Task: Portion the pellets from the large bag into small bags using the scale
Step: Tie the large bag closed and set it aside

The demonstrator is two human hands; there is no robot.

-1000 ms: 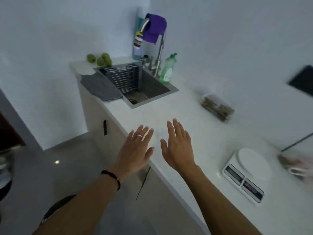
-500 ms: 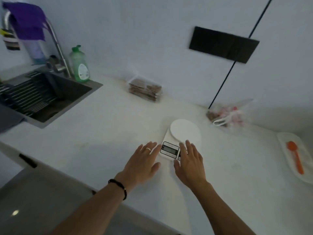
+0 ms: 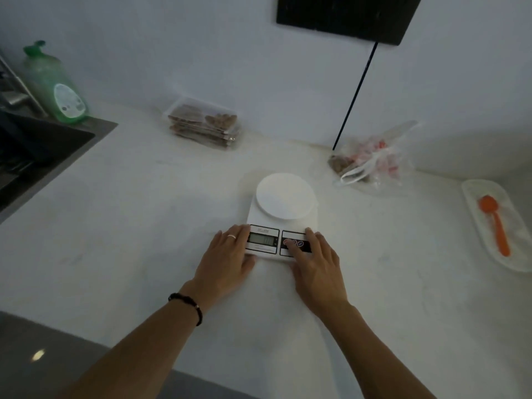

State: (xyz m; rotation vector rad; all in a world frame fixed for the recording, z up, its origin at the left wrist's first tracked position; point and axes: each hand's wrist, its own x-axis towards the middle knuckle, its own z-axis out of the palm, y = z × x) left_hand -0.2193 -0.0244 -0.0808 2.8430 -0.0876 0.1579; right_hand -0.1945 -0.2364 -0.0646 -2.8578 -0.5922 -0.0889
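A white digital scale (image 3: 283,203) with a round, bare platter sits mid-counter. My left hand (image 3: 227,259) rests flat against its left front corner, fingers straight. My right hand (image 3: 316,262) lies on the right front, a finger pressing the button panel. Behind the scale to the right lies a crumpled clear large bag (image 3: 371,165) with brown pellets and white handles. A stack of small clear bags (image 3: 203,125) holding brown pellets sits at the wall. An orange spoon (image 3: 493,223) lies on a white tray (image 3: 475,194) at the far right.
A green soap bottle (image 3: 57,87) stands by the dark sink (image 3: 34,151) at the far left. A black panel (image 3: 345,15) and a thin black line run down the wall. The counter's front edge runs along the bottom left.
The view swung right from the sink to the scale. Both hands moved forward from hovering over the counter onto the scale's front; my right finger now presses the buttons.
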